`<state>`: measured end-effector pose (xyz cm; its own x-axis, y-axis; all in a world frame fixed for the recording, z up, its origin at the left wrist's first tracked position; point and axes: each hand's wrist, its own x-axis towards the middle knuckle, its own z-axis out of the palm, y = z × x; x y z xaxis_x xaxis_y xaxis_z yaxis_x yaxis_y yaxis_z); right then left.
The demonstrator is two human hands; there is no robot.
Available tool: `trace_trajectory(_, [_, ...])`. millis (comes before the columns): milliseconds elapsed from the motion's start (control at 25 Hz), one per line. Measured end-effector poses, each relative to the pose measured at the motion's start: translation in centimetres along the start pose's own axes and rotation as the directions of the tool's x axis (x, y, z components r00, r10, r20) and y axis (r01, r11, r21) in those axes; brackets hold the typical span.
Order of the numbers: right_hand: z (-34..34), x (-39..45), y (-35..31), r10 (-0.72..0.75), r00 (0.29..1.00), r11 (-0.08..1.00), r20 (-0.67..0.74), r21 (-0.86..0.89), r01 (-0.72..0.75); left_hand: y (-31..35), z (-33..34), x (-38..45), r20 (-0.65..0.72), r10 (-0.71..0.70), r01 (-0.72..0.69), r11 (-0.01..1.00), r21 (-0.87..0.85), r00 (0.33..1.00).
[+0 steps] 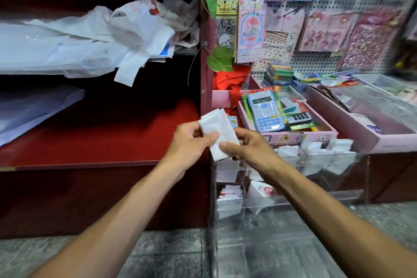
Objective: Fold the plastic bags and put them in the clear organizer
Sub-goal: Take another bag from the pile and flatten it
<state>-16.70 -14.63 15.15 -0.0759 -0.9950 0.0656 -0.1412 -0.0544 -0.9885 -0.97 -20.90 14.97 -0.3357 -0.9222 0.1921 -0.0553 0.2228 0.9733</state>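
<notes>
A white plastic bag [217,130], folded into a small flat packet, is held between both hands above the red shelf's right end. My left hand [189,142] pinches its left side with thumb on top. My right hand [246,148] pinches its lower right corner. Just below and to the right stands the clear organizer [293,205], with several folded white bags [316,151] standing in its compartments. A heap of unfolded white plastic bags [90,40] lies on the upper shelf at the left.
A red shelf board [101,133] runs across the left. Pink trays with calculators [266,110] and stationery sit behind the organizer. A pegboard [316,18] with hanging sticker packs fills the upper right. Grey tiled floor [169,253] lies below.
</notes>
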Motion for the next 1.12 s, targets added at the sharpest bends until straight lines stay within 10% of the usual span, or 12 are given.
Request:
trace_trajectory(240, [-8.2, -3.4, -2.3, -0.114, 0.989, 0.947, -0.099, -0.311, 0.078, 0.3, 7.2, -0.5, 0.324, 0.156, -0.273, 0.894, 0.354, 0.933])
trace_trajectory(400, [-11.1, -4.2, -1.5, -0.064, 0.988, 0.894, -0.140, -0.449, -0.005, 0.6, 10.7, -0.9, 0.173, 0.150, -0.211, 0.879, 0.427, 0.974])
trace_trajectory(520, [-13.6, -4.4, -0.4, -0.052, 0.970, 0.873, -0.239, -0.483, -0.072, 0.1, 10.9, -0.4, 0.321, -0.046, -0.161, 0.792, 0.589, 0.946])
trace_trajectory(600, [-14.8, -4.7, 0.2, 0.004, 0.968, 0.884, -0.252, -0.451, -0.121, -1.4, 11.3, -0.8, 0.502, -0.311, -0.137, 0.728, 0.671, 0.807])
trace_trajectory(720, [-15.5, -4.8, 1.7, 0.170, 0.965, 0.916, -0.198, -0.331, -0.229, -4.5, 12.3, -1.1, 0.518, -0.566, 0.082, 0.721, 0.688, 0.642])
trace_trajectory(880, [-15.6, -4.8, 4.1, 0.295, 0.942, 0.929, -0.158, -0.185, -0.321, -6.3, 12.5, 0.0, 0.429, -0.641, 0.470, 0.763, 0.444, 0.637])
trace_trajectory(1120, [-15.7, -5.4, 5.9, 0.378, 0.922, 0.906, -0.085, -0.170, -0.388, -7.0, 13.0, 0.0, 0.479, -0.675, 0.622, 0.726, 0.295, 0.561])
